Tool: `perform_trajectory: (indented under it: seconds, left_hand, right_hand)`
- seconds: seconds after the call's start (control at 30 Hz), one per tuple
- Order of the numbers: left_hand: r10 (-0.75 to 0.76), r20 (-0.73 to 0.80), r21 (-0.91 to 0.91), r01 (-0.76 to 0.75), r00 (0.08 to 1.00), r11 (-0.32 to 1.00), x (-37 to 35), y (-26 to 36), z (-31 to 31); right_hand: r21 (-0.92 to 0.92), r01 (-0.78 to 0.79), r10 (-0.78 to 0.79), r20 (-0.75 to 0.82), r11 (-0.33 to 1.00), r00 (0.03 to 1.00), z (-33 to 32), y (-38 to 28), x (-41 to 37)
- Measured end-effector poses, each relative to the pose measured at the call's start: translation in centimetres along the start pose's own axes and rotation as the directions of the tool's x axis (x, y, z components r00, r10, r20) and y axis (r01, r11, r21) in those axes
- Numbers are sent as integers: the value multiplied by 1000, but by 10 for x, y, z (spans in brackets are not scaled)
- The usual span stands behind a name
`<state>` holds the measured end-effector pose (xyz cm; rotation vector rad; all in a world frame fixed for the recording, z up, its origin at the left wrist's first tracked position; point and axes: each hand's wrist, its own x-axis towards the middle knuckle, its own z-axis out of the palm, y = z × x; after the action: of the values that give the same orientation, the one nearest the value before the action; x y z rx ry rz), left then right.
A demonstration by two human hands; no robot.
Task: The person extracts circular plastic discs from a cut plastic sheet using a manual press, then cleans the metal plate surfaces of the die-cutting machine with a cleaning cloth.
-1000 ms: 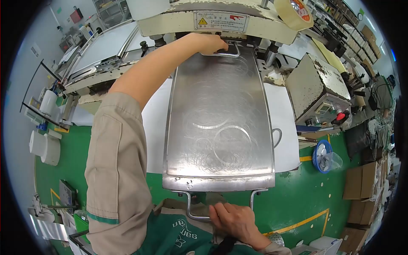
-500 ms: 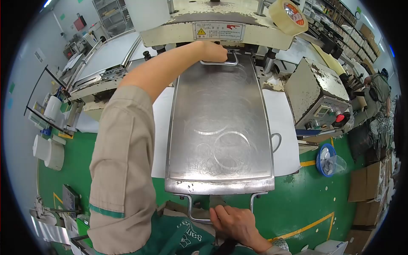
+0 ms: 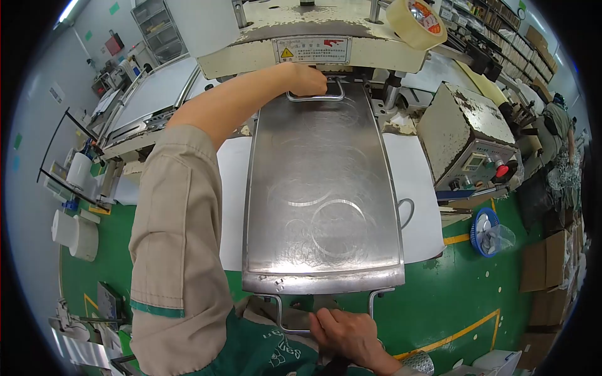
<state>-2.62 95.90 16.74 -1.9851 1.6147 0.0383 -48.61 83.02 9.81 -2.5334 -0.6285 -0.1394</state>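
Note:
A flat metal plate (image 3: 323, 188) with worn circular scratches extends from under the machine toward my body. My left hand (image 3: 307, 80) reaches to its far end, closed around the left part of the far metal handle (image 3: 335, 98); its fingertips are hidden. At the near end, my right hand (image 3: 346, 332) is wrapped over the bar of the near metal handle (image 3: 280, 313), just in front of my green apron. White sheets (image 3: 411, 200) show on both sides beneath the plate.
A cream machine head (image 3: 251, 53) with a warning label spans the far end, and a tape roll (image 3: 417, 24) rests on it. To the right stands a control box (image 3: 470, 141) with a red button. A blue basket (image 3: 484, 241) sits on the green floor.
The view has shifted slightly, and the plate's near edge appears a little lower in it. Both hands stay at the same handles.

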Motion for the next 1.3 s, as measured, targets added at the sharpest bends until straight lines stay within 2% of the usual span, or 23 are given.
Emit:
perform_trajectory:
  seconds: [0.07, 0.17, 0.2, 0.27, 0.3, 0.43, 0.53, 0.67, 0.87, 1.0, 1.13, 1.3]
  left_hand:
    - [-47, 47, -8, 47, 998, 999, -8, 11, -14]
    - [-101, -55, -118, 94, 993, 989, -12, 9, -1]
    - [-115, -34, -107, 111, 993, 988, -12, 8, 2]
    - [-85, -41, -90, 81, 996, 993, -14, 9, 0]
    - [-78, -122, -115, 64, 989, 991, -16, 11, 0]
    - [-64, -117, -108, 51, 991, 993, -20, 13, -4]
    - [-46, -175, -170, 16, 984, 985, -18, 10, 2]
    - [-39, -71, -164, 27, 997, 986, -11, 6, -1]
    - [-6, -64, -20, 5, 998, 1000, -19, 9, -2]
    - [-42, -109, -85, 32, 993, 996, -17, 8, 3]
    - [12, -148, -111, -28, 989, 993, -13, 5, 4]
    - [-18, -65, -180, 6, 998, 984, -11, 4, 0]
  right_hand:
    - [-7, 8, -8, -9, 1000, 1000, 0, 0, 0]
    - [-6, 15, -15, -4, 1000, 1000, -2, -1, 1]
    - [3, 12, -12, 5, 1000, 1000, 1, 1, 1]
    - [-10, 17, -17, 16, 1000, 1000, -2, 0, 2]
    - [-26, 9, -9, 12, 1000, 1000, 0, 0, 1]
    - [-18, 4, -3, 37, 1000, 999, -2, 0, 2]
    - [-12, 15, -15, 38, 1000, 999, -2, 1, 3]
    - [9, 12, -13, 45, 1000, 999, -5, 1, 4]
    - [33, 14, -16, 54, 999, 998, -4, 3, 5]
    - [47, -11, 8, 69, 999, 998, -4, 2, 6]
    - [42, 3, -5, 51, 999, 999, -4, 2, 7]
    - [45, 1, -3, 54, 999, 999, -4, 2, 7]
